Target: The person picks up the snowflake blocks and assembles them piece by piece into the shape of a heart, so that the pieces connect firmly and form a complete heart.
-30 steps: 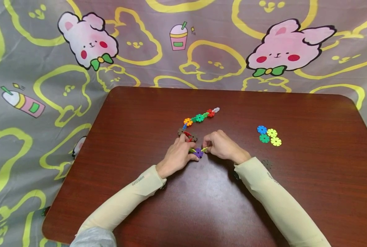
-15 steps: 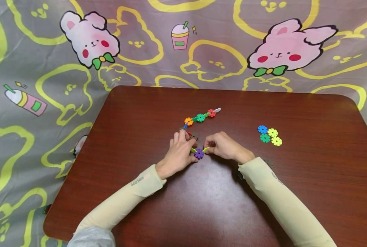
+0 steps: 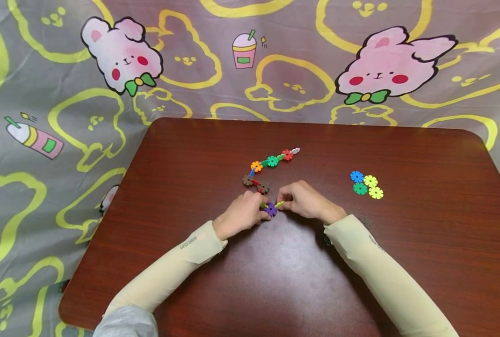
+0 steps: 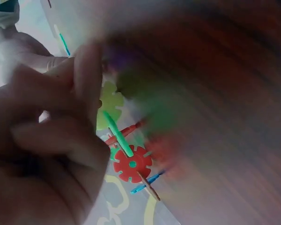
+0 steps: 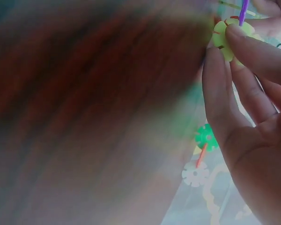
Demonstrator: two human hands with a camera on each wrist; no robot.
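A chain of slotted snowflake discs lies on the table, with a purple snowflake disc [image 3: 271, 209] at its near end. My left hand [image 3: 242, 213] holds that disc at its left side, fingers partly hiding a yellow-green disc joined there. From the right, my right hand [image 3: 303, 201] pinches another yellow-green snowflake disc [image 5: 223, 40] between thumb and fingers. This disc meets the purple one's right edge; how deep the slots sit cannot be made out. Brown, red, blue, orange and green discs run on up the chain, past an orange disc [image 3: 256, 166] to a white disc [image 3: 295, 150].
Right of my hands lie loose discs: a blue disc [image 3: 357, 177], a green disc [image 3: 360, 188] and two yellow-green discs [image 3: 376, 193]. A dark disc [image 3: 364, 222] shows partly beside my right sleeve. The brown table [image 3: 422, 262] meets a patterned curtain [image 3: 292, 28] behind.
My left fingers first spread forward over the brown discs, then drew back, and those discs show again. My right hand shifted slightly right and keeps its pinch on the yellow-green disc.
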